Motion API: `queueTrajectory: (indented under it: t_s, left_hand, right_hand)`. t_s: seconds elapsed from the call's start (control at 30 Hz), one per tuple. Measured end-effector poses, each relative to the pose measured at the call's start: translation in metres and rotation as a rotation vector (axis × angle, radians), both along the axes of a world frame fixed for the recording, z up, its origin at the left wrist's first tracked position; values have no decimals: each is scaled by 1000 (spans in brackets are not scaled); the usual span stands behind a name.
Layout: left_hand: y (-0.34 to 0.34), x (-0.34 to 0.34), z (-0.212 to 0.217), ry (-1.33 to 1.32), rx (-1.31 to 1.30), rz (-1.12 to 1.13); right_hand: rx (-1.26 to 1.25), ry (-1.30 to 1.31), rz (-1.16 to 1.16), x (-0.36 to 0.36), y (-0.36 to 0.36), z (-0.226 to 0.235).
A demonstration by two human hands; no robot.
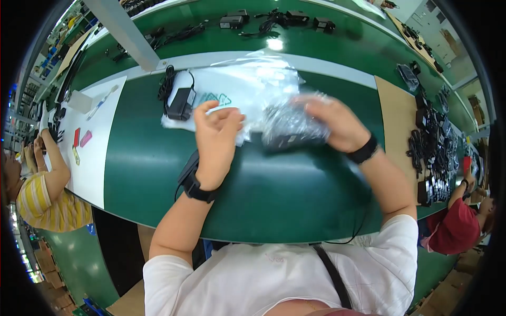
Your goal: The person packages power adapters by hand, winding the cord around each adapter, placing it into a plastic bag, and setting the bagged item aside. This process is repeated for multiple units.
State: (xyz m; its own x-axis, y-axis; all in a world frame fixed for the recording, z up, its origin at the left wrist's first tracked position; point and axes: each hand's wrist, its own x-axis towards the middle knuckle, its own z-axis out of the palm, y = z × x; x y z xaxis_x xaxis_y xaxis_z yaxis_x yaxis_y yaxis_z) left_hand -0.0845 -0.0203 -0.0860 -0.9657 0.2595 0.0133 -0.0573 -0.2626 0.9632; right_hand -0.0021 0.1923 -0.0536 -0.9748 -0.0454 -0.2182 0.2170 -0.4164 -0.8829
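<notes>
My right hand [340, 121] grips a black power adapter in a clear plastic bag [295, 124], somewhat smeared by motion, over the green table. My left hand [219, 134] is to its left, palm turned up, its fingers loosely curled and apart with nothing visible in them. Beyond it, a black power adapter [181, 104] with a coiled cord lies at the left end of a pile of clear plastic bags [240, 79]. Green print shows on one bag near my left fingertips.
Several adapters and cables [232, 21] lie on the green surface beyond the white ledge. Many bagged adapters [435, 152] cover the brown board at right. A white sheet [95, 163] at left bears small red and pink pieces. One person sits at each side.
</notes>
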Motion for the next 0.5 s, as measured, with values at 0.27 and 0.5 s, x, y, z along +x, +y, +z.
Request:
queueTrajectory:
  t_s: [0.27,0.5]
  left_hand:
    - [-12,-15,-16,781,-291,220]
    - [-13,-16,1,1092,-470,198]
  right_hand:
    - [2364,-182,-541,-110,247,-43]
    - [1982,280,-661,-220,203,-78]
